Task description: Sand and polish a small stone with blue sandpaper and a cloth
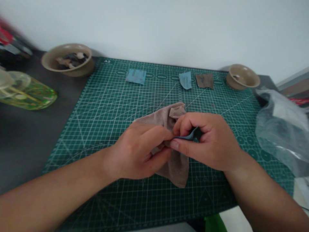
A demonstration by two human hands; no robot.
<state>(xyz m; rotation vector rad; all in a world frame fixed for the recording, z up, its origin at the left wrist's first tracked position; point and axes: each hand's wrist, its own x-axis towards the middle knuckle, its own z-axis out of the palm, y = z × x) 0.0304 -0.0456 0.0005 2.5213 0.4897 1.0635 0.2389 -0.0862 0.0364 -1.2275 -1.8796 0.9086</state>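
Over the middle of the green cutting mat [96, 106], my two hands meet with their fingertips together. My right hand [210, 141] pinches a bent piece of blue sandpaper [187, 137] between thumb and fingers. Close against it, my left hand [142, 151] is closed in a pinch; a small brownish thing barely shows at its fingertips, too covered to name. Beneath both hands a greyish-brown cloth [180, 170] lies crumpled, partly hidden by them.
Along the mat's far side lie a blue square [136, 76], a smaller blue piece [185, 80] and a brown piece [204, 80]. A bowl of dark and pale bits [67, 71] stands left, a smaller bowl [238, 84] right. A clear bottle [31, 93] and a plastic bag [277, 129] flank the mat.
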